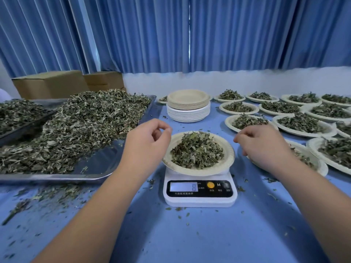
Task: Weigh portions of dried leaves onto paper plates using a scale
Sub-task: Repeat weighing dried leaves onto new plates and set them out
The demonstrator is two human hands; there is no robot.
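A white digital scale (199, 192) stands in the middle of the blue table, its display lit. On it sits a paper plate (227, 162) heaped with dried leaves (196, 150). My left hand (146, 141) hovers at the plate's left rim with fingers loosely curled and nothing visibly held. My right hand (264, 147) hovers at the plate's right side, fingers curled down, over another filled plate (321, 168). A large metal tray (98, 168) on the left holds a big pile of dried leaves (81, 126).
A stack of unused paper plates (188, 107) stands behind the scale. Several filled plates (303, 124) cover the right side of the table. A second tray (20, 128) of leaves lies at far left, cardboard boxes (51, 84) behind. Leaf crumbs litter the near table.
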